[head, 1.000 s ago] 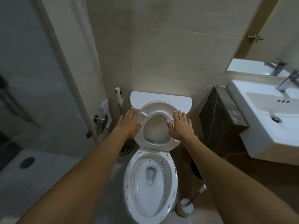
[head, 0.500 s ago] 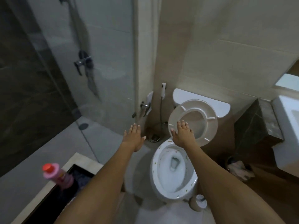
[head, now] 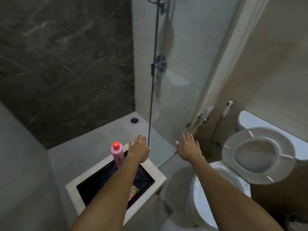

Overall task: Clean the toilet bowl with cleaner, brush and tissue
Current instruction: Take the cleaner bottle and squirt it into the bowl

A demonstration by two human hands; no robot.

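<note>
1. While both hands hover flat-fingered and empty, the left hand (head: 139,151) is nearer the cleaner bottle (head: 117,155).
2. It stands upright, just beside that hand at nine o'clock.
3. Right hand (head: 189,148) hangs well apart, toward three o'clock.

My bare arms and hands

Both my forearms are uncovered from the lower edge of the view up to the wrists: no sleeves, no gloves. My left hand (head: 139,150) and my right hand (head: 189,148) carry no rings, and my wrists bear no watch or bracelet. My fingernails are short and look pale at the tips.
</note>
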